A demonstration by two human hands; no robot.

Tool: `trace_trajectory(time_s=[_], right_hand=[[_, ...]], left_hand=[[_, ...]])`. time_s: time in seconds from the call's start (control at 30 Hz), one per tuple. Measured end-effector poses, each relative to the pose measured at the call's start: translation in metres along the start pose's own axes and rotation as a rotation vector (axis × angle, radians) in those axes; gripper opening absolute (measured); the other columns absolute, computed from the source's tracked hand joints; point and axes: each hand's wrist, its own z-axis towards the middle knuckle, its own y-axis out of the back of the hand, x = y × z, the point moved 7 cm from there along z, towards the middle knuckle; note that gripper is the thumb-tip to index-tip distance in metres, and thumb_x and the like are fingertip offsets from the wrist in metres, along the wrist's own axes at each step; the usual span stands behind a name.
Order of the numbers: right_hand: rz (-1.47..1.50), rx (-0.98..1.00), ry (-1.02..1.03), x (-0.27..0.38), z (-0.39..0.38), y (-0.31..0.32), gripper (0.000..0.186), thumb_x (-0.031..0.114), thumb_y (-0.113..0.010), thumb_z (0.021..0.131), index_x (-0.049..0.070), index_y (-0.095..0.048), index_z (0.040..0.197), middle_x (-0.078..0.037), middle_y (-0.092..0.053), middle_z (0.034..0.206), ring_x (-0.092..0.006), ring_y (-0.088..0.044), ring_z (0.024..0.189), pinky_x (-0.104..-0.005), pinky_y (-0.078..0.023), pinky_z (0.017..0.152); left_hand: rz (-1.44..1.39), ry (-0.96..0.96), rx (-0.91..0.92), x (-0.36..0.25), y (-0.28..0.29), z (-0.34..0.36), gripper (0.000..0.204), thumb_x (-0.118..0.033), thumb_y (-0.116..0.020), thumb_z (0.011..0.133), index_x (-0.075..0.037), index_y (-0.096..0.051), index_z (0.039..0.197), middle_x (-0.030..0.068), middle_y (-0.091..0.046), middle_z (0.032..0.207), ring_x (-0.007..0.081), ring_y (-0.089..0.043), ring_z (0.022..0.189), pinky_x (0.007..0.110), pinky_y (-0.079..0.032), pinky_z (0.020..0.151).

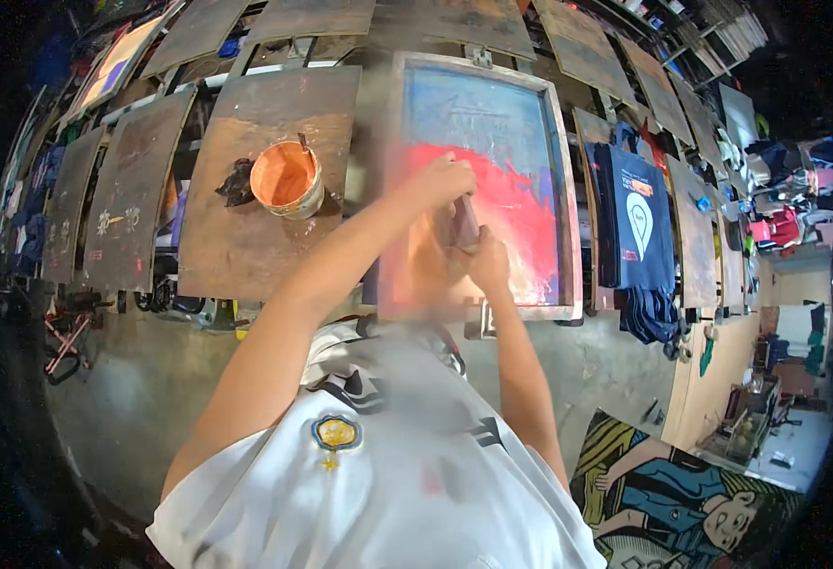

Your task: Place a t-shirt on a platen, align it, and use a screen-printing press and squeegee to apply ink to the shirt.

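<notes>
A wooden-framed printing screen (568, 209) lies in front of me, its mesh blue at the far end and smeared with red and orange ink (521, 204) over the middle and near part. Over the mesh, both my hands are closed on a squeegee (465, 224) that runs slantwise, its lower side blurred. My left hand (448, 180) grips the far end and my right hand (488, 260) the near end. On the board left of the screen stands a tub of orange ink (289, 194) with a stick handle showing at its rim. A crumpled black rag (236, 183) touches the tub's left side.
Wooden printing boards (141, 190) stand in rows left, right and beyond the screen. Navy tote bags (642, 223) with a white print lie on the board to the right, some hanging over its near edge. A painted panel (682, 503) is at the lower right.
</notes>
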Motion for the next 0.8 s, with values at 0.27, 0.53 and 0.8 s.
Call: trace_trajectory(time_s=[0.27, 0.53, 0.8], right_hand=[[-0.160, 0.238, 0.423, 0.043, -0.013, 0.056, 0.041, 0.034, -0.085, 0.067, 0.009, -0.060, 0.089, -0.012, -0.068, 0.086, -0.0364, -0.067, 0.083, -0.0480, -0.051, 0.070], [-0.325, 0.499, 0.627, 0.042, -0.024, 0.004, 0.041, 0.034, -0.085, 0.065, 0.010, -0.062, 0.090, -0.009, -0.069, 0.086, -0.0321, -0.067, 0.088, -0.0460, -0.054, 0.074], [-0.421, 0.263, 0.555, 0.047, -0.008, 0.001, 0.042, 0.031, -0.085, 0.067, 0.013, -0.063, 0.097, -0.004, -0.069, 0.098, -0.0262, -0.064, 0.099, -0.0426, -0.053, 0.081]], left_hand=[[-0.476, 0.275, -0.118, -0.038, 0.028, -0.084, 0.044, -0.030, -0.085, 0.068, -0.012, -0.061, 0.100, 0.0090, -0.062, 0.101, 0.0299, -0.061, 0.102, 0.045, -0.047, 0.086], [-0.419, 0.482, -0.031, -0.091, 0.003, -0.148, 0.055, -0.035, -0.082, 0.074, -0.006, -0.057, 0.113, 0.0133, -0.062, 0.108, 0.0374, -0.065, 0.099, 0.046, -0.053, 0.082], [-0.308, 0.469, -0.055, -0.066, -0.010, -0.146, 0.056, -0.034, -0.083, 0.071, -0.009, -0.057, 0.114, 0.0109, -0.063, 0.109, 0.0351, -0.065, 0.095, 0.047, -0.052, 0.082]])
